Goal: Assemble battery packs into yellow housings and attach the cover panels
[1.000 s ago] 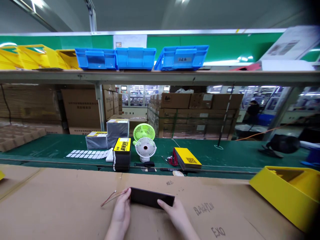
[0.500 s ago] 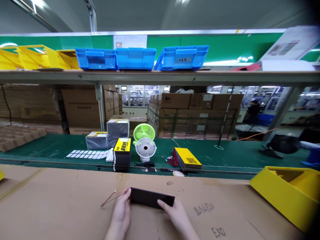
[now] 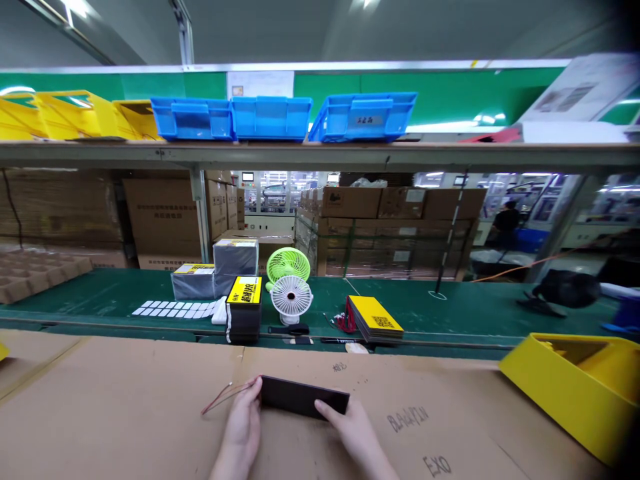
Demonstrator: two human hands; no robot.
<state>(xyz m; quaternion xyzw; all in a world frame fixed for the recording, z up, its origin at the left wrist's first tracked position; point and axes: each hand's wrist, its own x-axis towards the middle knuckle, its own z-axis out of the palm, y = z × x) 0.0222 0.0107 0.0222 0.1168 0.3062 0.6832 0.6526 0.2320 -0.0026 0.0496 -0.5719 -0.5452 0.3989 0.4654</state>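
Observation:
A flat black panel [image 3: 295, 397] is held between my two hands above the brown cardboard surface [image 3: 125, 407]. My left hand [image 3: 244, 420] grips its left end, where thin reddish wires [image 3: 220, 398] with a small white connector stick out to the left. Around the right end is my right hand [image 3: 345, 423], its thumb lying on the panel's face. Beyond the panel, a stack of black pieces with a yellow top [image 3: 245, 310], a white fan [image 3: 292, 297] and a stack of yellow-topped panels [image 3: 377, 315] with red wires [image 3: 346, 321] stand on the green bench [image 3: 465, 313].
A yellow bin [image 3: 560, 393] sits at the right. Wrapped grey stacks [image 3: 236, 263], a green fan [image 3: 289, 261] and white labels [image 3: 175, 309] are on the bench. Blue bins [image 3: 271, 119] line the shelf above. A person [image 3: 507, 223] is far back at the right.

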